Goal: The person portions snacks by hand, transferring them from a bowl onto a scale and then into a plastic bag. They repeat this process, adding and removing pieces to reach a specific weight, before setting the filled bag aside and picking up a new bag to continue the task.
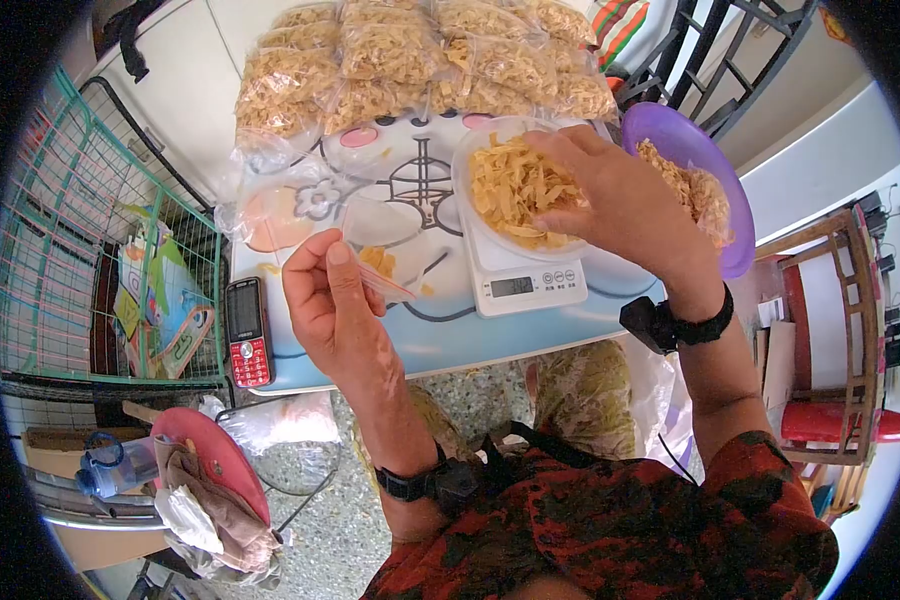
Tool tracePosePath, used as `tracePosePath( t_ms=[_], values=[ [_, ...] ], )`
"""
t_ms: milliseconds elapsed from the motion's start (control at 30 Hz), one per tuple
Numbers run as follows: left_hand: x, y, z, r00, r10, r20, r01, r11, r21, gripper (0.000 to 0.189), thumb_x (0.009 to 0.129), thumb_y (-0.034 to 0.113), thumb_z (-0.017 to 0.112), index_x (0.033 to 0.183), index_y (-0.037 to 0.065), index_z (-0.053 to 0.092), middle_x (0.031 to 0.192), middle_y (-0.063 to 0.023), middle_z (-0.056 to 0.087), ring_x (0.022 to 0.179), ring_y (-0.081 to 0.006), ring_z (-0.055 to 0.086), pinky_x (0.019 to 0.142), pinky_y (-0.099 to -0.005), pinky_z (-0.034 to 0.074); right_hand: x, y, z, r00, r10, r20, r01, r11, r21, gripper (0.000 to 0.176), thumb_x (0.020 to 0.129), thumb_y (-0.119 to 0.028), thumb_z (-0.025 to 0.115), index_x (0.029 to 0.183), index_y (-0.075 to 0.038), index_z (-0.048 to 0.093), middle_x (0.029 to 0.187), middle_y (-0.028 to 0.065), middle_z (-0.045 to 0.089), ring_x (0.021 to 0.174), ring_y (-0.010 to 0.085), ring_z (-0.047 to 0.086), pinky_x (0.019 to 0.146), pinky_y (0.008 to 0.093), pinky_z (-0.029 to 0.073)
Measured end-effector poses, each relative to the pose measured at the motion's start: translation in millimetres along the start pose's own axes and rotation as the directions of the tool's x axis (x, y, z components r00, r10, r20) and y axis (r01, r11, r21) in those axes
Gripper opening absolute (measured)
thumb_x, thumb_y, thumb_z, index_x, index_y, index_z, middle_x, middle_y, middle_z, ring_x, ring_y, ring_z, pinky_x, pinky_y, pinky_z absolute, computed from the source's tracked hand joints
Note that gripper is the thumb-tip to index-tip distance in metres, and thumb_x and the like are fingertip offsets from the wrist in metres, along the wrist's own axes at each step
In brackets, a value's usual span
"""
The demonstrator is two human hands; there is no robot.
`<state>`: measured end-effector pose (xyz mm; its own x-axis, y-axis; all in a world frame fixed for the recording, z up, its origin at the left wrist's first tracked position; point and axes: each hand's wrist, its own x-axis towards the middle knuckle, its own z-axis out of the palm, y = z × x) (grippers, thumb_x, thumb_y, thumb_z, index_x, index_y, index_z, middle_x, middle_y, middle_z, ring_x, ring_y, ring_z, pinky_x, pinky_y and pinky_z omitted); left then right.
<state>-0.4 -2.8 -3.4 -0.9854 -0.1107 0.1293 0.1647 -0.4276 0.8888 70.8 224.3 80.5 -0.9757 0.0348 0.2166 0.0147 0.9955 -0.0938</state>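
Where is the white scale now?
In the head view, the scale sits right of centre on the table, under the bowl by the right hand.

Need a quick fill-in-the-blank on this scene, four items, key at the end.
1. The left hand holds a clear plastic ____.
2. The right hand is over a bowl that stands on a white digital ____.
3. The basin to the right of the bowl is coloured ____.
4. The phone's keypad half is coloured ____.

Missing words: bag; scale; purple; red.
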Motion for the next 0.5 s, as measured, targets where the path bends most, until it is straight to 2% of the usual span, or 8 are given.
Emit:
tracePosePath(
  t_ms=[100,200,400,500],
  values=[
    [0.4,0.4,-2.1,1.0,0.0,0.006,0.0,1.0,0.0,0.016,0.094,0.019,0.062,0.104,0.006,0.06,0.073,0.0054,0.052,0.054,-0.002,0.037,0.045,-0.0186,0.028,2.5,-3.5,-1.2,0.998,-0.038,0.054,0.037,0.999,0.018,0.058,0.078,-0.02,0.071,0.132,-0.014,0.05,0.118,0.0129,0.055,0.101,0.0351,0.059,0.085,0.0422,0.049],
    [0.2,1.9,-0.2,1.0,-0.008,-0.003,0.008,1.0,0.011,0.016,0.094,0.018,0.061,0.104,0.006,0.06,0.073,0.0053,0.052,0.054,-0.0021,0.037,0.045,-0.0185,0.028,5.5,2.0,8.1,0.997,-0.055,0.061,0.057,0.998,-0.027,0.058,0.079,-0.018,0.07,0.133,-0.016,0.049,0.116,0.0122,0.055,0.1,0.0347,0.06,0.082,0.0423,0.05],
    [0.5,0.6,-2.5,1.0,-0.017,0.001,0.017,1.0,-0.023,0.015,0.094,0.018,0.062,0.105,0.006,0.061,0.076,0.005,0.054,0.055,-0.0021,0.038,0.045,-0.0185,0.029,16.4,3.9,8.2,0.987,-0.009,0.159,0.019,0.998,-0.06,0.045,0.08,-0.016,0.067,0.123,-0.016,0.055,0.108,0.0107,0.056,0.093,0.0323,0.062,0.075,0.0422,0.05],
    [1.3,0.2,-3.9,1.0,-0.007,0.009,0.007,0.999,-0.042,0.015,0.094,0.018,0.062,0.104,0.007,0.061,0.077,0.0045,0.056,0.055,-0.002,0.039,0.045,-0.0183,0.029,18.3,11.4,10.9,0.991,-0.056,0.12,0.058,0.998,-0.011,0.034,0.082,-0.013,0.065,0.115,-0.012,0.059,0.103,0.0112,0.056,0.088,0.0322,0.062,0.074,0.0412,0.05]
  ],
)
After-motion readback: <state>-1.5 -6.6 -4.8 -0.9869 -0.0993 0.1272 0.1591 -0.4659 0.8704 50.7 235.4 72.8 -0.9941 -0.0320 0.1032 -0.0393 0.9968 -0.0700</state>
